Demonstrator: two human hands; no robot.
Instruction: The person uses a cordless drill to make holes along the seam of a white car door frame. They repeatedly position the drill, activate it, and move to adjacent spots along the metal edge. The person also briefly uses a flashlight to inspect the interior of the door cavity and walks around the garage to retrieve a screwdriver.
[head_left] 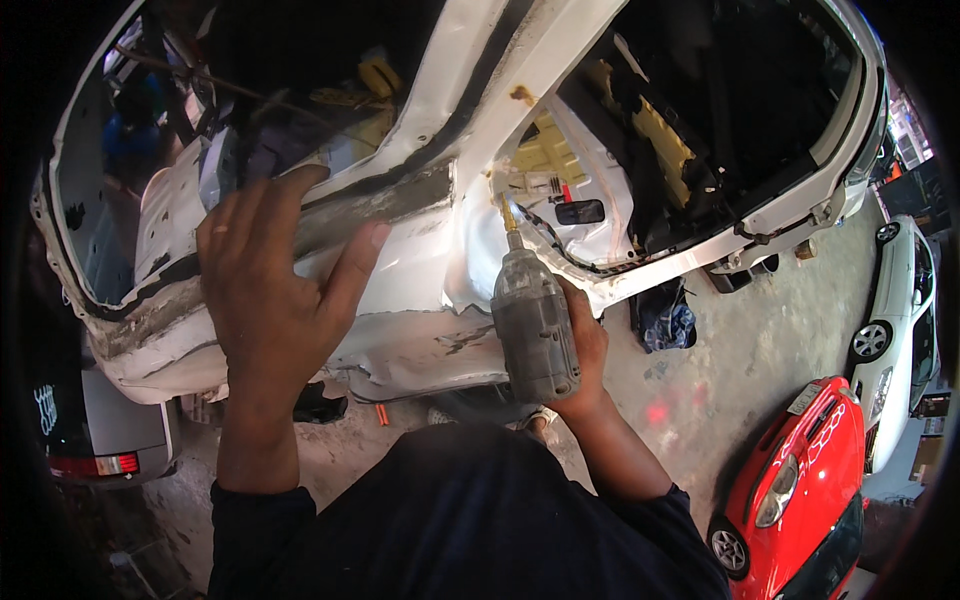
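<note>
My right hand is wrapped round the grip of a grey cordless drill, which points away from me. A gold-coloured bit in its chuck reaches to the white metal of a stripped car body, where a roof pillar meets the lower panel; whether the tip touches cannot be made out. My left hand is open, fingers spread and slightly blurred, over the body's edge at the left. Beside it runs a rough grey strip of bare or coated metal.
Inside the body's opening lies a small dark rectangular part. A dark blue bag rests on the concrete floor at the right. A red car and a white car stand beyond it; a grey vehicle is at the left.
</note>
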